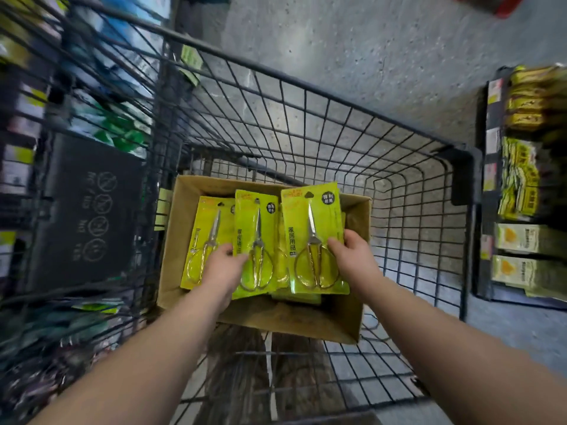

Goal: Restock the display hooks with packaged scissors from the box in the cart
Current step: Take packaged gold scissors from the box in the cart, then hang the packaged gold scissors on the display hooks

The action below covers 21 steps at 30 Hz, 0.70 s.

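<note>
An open cardboard box (267,317) sits in the black wire cart (337,124) below me. Inside lie several yellow-green packs of gold-handled scissors. My left hand (222,266) grips the lower edge of one scissors pack (253,228) in the box's middle, and another pack (205,237) lies just left of it. My right hand (352,256) holds a third scissors pack (313,237) by its right edge, lifted above the box. More packs lie hidden underneath.
A blurred wire display rack (76,118) with hanging goods stands to the left. On the right, a shelf (527,185) holds yellow packaged goods. Grey concrete floor (368,41) lies beyond the cart. The cart's dark flap (89,210) with printed symbols is at left.
</note>
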Tool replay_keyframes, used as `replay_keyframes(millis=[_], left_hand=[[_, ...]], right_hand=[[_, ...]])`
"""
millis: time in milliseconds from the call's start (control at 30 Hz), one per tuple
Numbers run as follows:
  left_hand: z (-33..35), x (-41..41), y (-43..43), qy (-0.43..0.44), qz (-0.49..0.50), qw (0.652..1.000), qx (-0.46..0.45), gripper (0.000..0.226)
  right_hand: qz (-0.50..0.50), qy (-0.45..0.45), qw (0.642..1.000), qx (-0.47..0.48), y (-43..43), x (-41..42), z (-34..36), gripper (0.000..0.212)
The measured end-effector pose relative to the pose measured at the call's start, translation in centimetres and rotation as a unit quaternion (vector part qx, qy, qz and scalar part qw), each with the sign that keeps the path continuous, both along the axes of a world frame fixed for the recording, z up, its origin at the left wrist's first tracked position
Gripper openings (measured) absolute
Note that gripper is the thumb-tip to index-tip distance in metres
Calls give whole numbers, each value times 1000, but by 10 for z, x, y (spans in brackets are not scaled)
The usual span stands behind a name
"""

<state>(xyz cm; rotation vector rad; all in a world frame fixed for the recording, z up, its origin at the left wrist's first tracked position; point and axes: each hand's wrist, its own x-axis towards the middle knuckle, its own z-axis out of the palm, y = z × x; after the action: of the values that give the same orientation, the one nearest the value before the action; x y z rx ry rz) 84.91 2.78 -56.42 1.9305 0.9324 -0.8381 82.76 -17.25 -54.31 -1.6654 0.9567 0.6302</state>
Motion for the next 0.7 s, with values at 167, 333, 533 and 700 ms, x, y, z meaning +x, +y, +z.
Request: replay_keyframes(millis=[167, 333, 533, 700], left_hand=[[54, -1, 29, -52, 94, 994, -6, 46], [115, -15, 55, -137, 161, 977, 11, 16], [174, -51, 96, -208, 252, 945, 0, 9], [211, -115, 147, -277, 305, 911, -26, 28]], right_hand=[[82, -50, 995, -10, 16, 27, 46, 21], [127, -92, 987, 22, 46, 45, 87, 14], [162, -130, 974, 88, 97, 44, 130, 24], [243, -170, 944, 146, 150, 15, 191, 10]])
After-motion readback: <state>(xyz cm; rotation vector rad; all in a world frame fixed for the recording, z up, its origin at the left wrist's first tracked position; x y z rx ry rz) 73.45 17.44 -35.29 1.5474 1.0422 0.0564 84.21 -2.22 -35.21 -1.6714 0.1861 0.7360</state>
